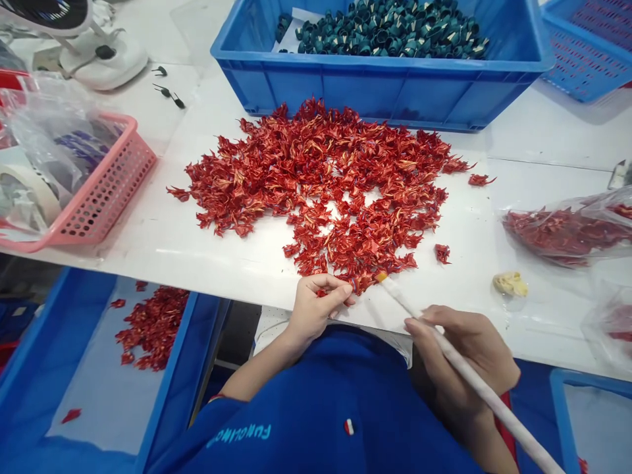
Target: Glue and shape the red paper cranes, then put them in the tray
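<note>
Left hand [316, 309]: pinched on a small red folded piece [322, 293].
Right hand [461, 355]: curled around a white rod [402, 296].
Pile: red folded pieces [316, 171], on white table [553, 125], touching rod tip.
Risk: rod tip scattering pieces.

A blue plastic crate [375, 89] holds dark green folded pieces [390, 29] (tightly heaped), and a pink perforated basket [123, 178] holds a clear plastic bag [44, 131] and a roll of masking tape [49, 197].

White worktable [543, 128]; blue plastic crate [375, 92] along its far side; pink perforated basket [111, 197] at left
</note>
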`<state>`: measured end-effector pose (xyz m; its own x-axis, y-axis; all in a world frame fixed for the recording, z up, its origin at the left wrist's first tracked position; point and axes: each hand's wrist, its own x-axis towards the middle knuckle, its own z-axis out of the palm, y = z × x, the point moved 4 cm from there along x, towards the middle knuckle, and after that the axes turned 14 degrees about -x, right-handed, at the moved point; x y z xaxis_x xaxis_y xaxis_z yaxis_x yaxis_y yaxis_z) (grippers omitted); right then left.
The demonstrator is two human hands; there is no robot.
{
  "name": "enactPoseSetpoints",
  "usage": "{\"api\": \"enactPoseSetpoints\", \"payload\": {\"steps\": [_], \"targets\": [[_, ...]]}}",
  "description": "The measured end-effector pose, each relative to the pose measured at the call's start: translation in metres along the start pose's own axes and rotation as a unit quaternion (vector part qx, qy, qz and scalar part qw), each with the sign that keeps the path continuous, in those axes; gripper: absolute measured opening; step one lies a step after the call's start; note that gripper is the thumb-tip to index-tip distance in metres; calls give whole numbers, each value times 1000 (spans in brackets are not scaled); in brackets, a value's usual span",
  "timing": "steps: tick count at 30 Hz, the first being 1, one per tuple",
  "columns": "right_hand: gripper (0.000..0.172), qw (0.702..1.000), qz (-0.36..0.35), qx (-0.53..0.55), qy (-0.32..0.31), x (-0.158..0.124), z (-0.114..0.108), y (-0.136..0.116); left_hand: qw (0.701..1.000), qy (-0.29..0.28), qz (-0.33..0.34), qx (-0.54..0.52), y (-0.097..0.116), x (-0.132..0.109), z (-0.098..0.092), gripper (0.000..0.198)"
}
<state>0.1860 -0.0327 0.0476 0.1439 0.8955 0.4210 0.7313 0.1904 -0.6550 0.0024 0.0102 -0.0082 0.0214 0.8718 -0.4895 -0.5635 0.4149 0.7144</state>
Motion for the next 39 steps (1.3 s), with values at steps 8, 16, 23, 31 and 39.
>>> {"api": "enactPoseSetpoints", "payload": {"steps": [8,16,23,31,39], "targets": [[33,993,97,31,63,-3,-32,55,997,-44,-18,-56,4,0,2,28],[14,985,140,73,68,-3,-45,90,985,-122,-71,-104,7,-1,4,26],[18,969,50,-241,-35,4,-24,86,983,-108,-72,-132,10,-2,1,20],[28,937,-31,-344,-46,40,-2,76,987,-98,-63,-112,8,-3,2,30],[23,963,-28,-253,-93,67,11,78,992,-117,-36,-23,7,-8,0,36]]}}
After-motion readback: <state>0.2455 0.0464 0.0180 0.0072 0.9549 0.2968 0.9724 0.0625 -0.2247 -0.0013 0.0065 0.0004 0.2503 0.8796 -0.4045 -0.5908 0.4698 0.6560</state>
